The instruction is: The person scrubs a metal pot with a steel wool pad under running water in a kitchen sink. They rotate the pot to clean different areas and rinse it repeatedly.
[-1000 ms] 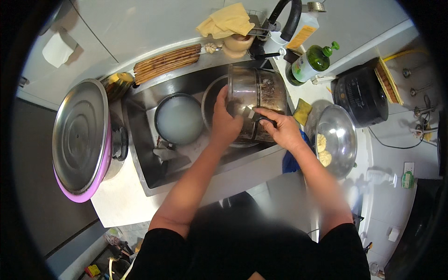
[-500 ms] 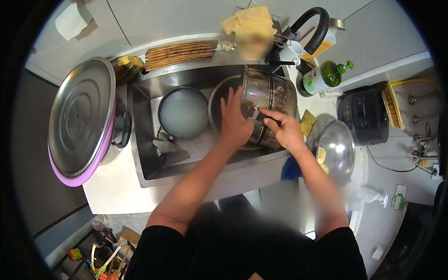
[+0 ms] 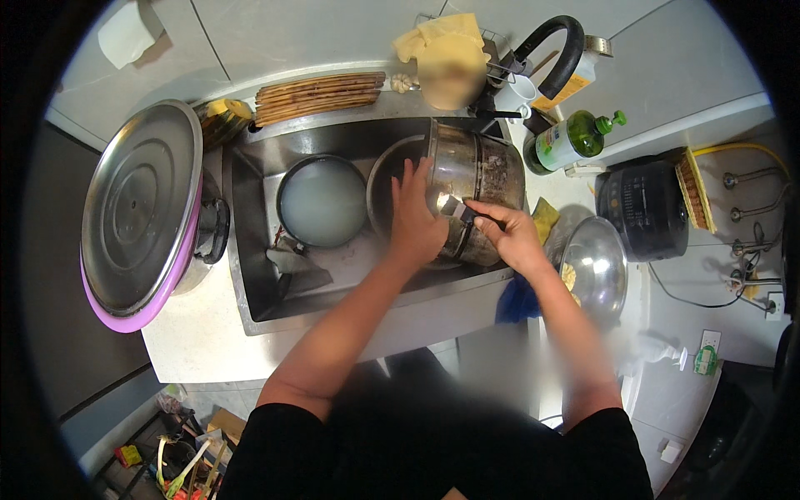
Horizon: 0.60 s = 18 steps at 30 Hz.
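A stained metal pot (image 3: 498, 175) lies on its side over the right half of the sink, brown grime on its wall. My left hand (image 3: 417, 221) holds it at the left rim, fingers stretched up along the edge; the thumb is hard to make out. In my right hand (image 3: 515, 240) is a small scraper (image 3: 452, 206), gripped by its dark handle, with its flat blade against the pot's wall. Behind my left hand, a round metal basin (image 3: 385, 179) is partly covered by the pot. A dark-rimmed bowl of cloudy water (image 3: 323, 202) sits in the sink's left half.
A grey cloth (image 3: 300, 271) lies in the sink (image 3: 246, 292). Left stands a large lidded pot (image 3: 137, 208). Right are a green soap bottle (image 3: 575, 140), a yellow-green sponge (image 3: 546, 218), a metal bowl (image 3: 602, 271) and a black appliance (image 3: 642, 208). A black faucet (image 3: 575, 58) arches behind.
The scraper's blade has tilted and shows more plainly against the pot, with my right hand slightly lower. My left hand keeps its place at the rim. The whole view has shifted a little.
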Tool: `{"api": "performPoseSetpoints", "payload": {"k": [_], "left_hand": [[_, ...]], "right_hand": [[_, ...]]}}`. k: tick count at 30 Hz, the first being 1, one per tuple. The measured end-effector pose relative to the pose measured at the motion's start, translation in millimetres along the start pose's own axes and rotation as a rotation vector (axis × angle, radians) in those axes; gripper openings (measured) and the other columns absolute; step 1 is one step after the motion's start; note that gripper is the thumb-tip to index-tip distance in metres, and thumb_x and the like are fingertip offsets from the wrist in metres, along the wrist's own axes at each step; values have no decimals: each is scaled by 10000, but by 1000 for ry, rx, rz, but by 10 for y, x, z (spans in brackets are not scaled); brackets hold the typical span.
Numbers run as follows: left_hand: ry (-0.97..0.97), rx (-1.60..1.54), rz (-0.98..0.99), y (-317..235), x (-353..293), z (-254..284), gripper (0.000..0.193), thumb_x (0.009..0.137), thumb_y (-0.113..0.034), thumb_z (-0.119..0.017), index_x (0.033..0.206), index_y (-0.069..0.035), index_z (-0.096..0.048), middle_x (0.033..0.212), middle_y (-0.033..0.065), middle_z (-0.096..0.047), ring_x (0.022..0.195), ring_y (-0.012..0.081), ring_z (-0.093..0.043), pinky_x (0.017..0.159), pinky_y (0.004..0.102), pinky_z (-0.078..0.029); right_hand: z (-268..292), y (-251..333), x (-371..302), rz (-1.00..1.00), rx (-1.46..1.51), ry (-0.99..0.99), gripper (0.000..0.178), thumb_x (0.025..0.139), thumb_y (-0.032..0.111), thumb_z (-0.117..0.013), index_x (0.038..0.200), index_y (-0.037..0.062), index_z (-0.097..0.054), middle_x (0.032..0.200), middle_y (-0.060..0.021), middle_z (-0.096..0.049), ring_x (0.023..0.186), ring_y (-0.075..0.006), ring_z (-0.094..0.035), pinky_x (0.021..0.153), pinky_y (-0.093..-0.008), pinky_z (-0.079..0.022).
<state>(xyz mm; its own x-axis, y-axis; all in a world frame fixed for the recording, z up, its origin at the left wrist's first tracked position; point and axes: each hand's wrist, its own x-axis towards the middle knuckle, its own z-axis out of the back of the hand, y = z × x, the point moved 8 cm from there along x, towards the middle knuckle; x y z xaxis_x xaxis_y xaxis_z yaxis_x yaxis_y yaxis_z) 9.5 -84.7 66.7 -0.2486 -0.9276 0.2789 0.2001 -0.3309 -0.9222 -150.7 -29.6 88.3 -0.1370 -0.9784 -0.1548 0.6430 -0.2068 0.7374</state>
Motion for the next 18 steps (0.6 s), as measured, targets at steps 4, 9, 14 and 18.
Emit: {"api": "performPoseSetpoints", "payload": {"k": [4, 9, 14, 18], "left_hand": [[5, -29, 14, 1, -4, -3, 765, 663, 40, -513, 1397, -39, -314, 1409, 203, -379, 1401, 382, -197, 1139, 523, -77], [19, -28, 18, 2, -15, -4, 779, 653, 51, -514, 1399, -38, -309, 1412, 205, -373, 1403, 379, -193, 1140, 524, -74], [1, -32, 17, 8, -25, -8, 779, 653, 58, -517, 1397, -39, -311, 1420, 204, -367, 1403, 376, -195, 1140, 524, -77], [1, -38, 10, -4, -30, -2, 775, 654, 63, -511, 1396, -42, -315, 1415, 199, -376, 1402, 374, -201, 1139, 525, -80]], "right_hand": [[3, 124, 31, 54, -88, 16, 267, 864, 229, -621, 1124, 208, -676, 1013, -116, -684, 908, -281, -660, 808, -326, -493], [-85, 201, 88, 40, -107, 15, 265, 865, 239, -617, 1123, 222, -676, 1004, -111, -685, 907, -284, -660, 797, -322, -497], [-57, 133, 85, 36, -62, 36, 262, 868, 221, -621, 1124, 215, -677, 1026, -108, -682, 952, -272, -654, 817, -313, -487], [-95, 184, 110, -3, -110, 28, 266, 869, 226, -619, 1127, 203, -676, 1020, -115, -683, 932, -271, -658, 821, -316, -487]]}}
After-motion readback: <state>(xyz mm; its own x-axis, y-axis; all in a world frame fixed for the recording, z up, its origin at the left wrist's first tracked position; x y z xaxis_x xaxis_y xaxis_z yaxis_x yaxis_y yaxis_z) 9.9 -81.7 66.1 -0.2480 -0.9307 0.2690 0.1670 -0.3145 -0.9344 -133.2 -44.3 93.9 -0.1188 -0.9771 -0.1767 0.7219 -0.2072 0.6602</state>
